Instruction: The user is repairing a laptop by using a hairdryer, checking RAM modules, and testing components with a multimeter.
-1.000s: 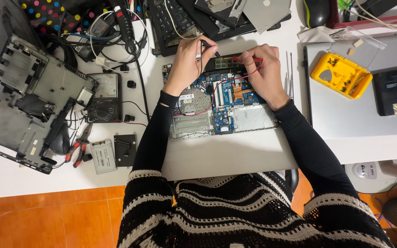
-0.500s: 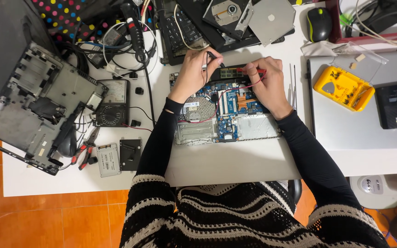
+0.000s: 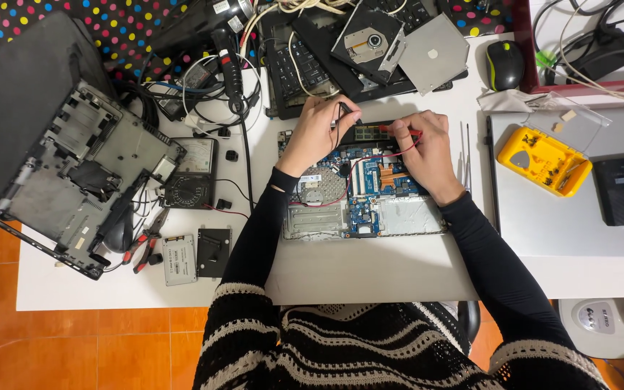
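i log: left hand [image 3: 317, 132] pinching a black probe [image 3: 343, 110], right hand [image 3: 425, 150] pinching a red probe [image 3: 403, 132], both over the blue laptop board [image 3: 370, 189] mid-worktop [image 3: 370, 271]; bare room toward the near edge, clutter crowding the far edge.

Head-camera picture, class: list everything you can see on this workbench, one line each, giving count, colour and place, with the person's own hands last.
Exposed blue laptop circuit board: one, blue and silver, table centre.
Black probe: one, in left hand.
Red probe: one, in right hand.
Analog multimeter: one, black, left of board.
Gutted laptop shell: one, grey-black, far left.
Red-handled pliers: one, near shell.
Flat drive: one, silver, front left.
Optical disc drive: one, black, top.
Computer mouse: one, black, top right.
Yellow plastic tray: one, right.
White table: one.
Left hand: on black probe.
Right hand: on red probe.
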